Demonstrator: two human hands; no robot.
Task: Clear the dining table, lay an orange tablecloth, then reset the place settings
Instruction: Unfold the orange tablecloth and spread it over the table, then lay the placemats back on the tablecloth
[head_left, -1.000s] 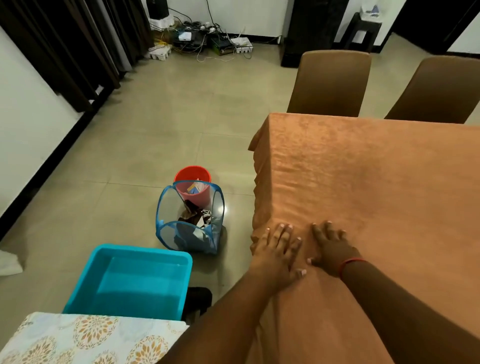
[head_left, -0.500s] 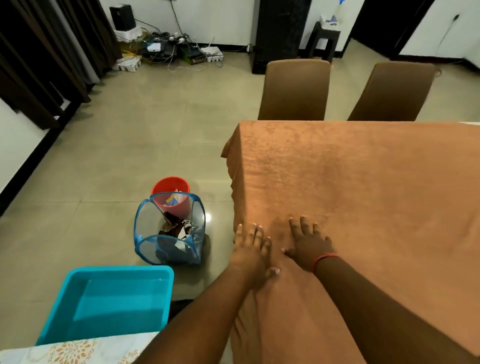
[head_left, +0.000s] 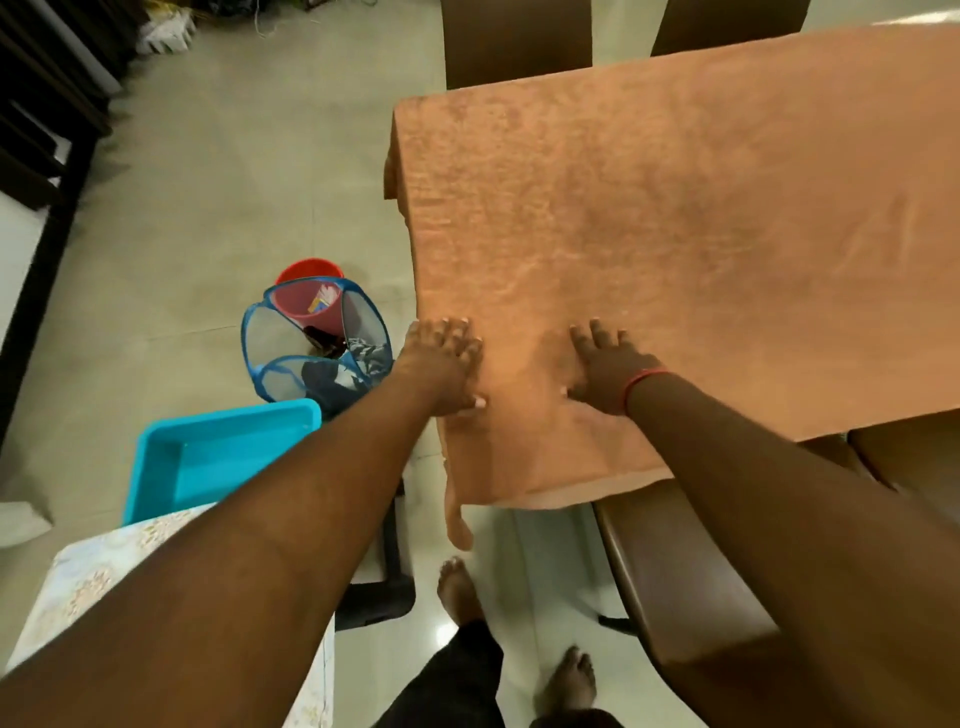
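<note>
The orange tablecloth (head_left: 675, 218) lies spread over the desk, covering it so fully that none of the desk's own surface shows; its near edge hangs over the front and one corner droops in a loose fold toward the floor. The cloth runs out of view at the right edge. Both hands lie flat on it near the front left corner: the left hand (head_left: 447, 369) at the very edge, fingers straight and together, its grip released, and the right hand (head_left: 610, 371) just beside it, fingers spread, likewise grasping nothing (a red band circles that wrist).

On the floor to the left stands a blue mesh hamper (head_left: 311, 348) holding dark items that are hard to make out, and behind it a red bucket (head_left: 309, 270), mostly hidden by the mesh. A turquoise tub (head_left: 208, 457) is partly covered by the left forearm. Two brown chairs (head_left: 517, 41) at the far side are cut off at the top.
</note>
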